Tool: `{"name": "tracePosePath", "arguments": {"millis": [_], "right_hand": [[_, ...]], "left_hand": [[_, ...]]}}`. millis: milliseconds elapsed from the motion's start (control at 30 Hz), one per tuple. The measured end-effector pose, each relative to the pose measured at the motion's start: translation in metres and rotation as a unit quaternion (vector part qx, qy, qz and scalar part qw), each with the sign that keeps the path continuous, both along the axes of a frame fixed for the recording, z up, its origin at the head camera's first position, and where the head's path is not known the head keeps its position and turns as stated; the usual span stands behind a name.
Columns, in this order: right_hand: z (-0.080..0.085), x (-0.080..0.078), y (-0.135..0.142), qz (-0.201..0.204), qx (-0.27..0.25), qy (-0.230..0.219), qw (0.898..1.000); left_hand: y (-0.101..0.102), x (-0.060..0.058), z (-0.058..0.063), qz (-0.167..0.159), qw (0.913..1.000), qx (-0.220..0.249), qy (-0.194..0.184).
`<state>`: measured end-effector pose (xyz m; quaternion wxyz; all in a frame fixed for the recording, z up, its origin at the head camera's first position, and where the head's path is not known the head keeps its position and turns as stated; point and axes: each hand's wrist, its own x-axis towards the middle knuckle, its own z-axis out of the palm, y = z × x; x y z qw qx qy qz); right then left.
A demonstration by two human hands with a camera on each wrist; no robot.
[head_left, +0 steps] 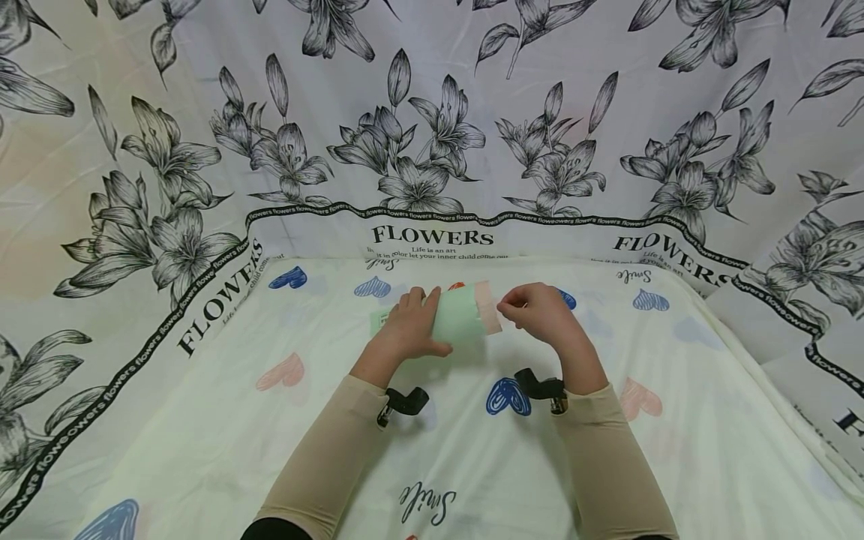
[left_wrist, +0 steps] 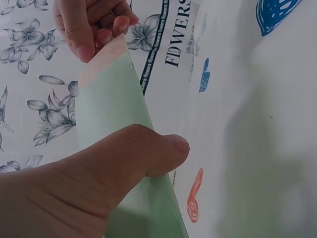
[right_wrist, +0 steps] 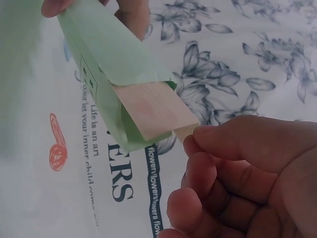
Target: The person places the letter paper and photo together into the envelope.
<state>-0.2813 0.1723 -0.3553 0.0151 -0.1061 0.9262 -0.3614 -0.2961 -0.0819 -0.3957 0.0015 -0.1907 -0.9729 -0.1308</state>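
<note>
A light green paper packet, flattish and open at its right end, is held just above the bed cover. My left hand grips it from the left, the thumb lying across its face. Out of the open end sticks a pale pink paper piece; how much more of it lies inside is hidden. My right hand pinches a small tab at the outer corner of that pink paper between thumb and index finger. Small dark print shows on the packet's side in the right wrist view.
Beneath the hands spreads a pale cover with blue and pink hearts and "Smile" lettering. White cloth with black line-drawn flowers hangs behind and at the sides. A black wrist camera sits by each sleeve cuff.
</note>
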Motion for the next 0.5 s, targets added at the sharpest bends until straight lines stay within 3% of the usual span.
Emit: {"name": "tracePosePath", "arguments": {"millis": [500], "right_hand": [[-0.0004, 0.0009, -0.0055, 0.003, 0.009, -0.005, 1.0]], "left_hand": [[0.0023, 0.0007, -0.0001, 0.0, 0.9999, -0.007, 0.009]]}}
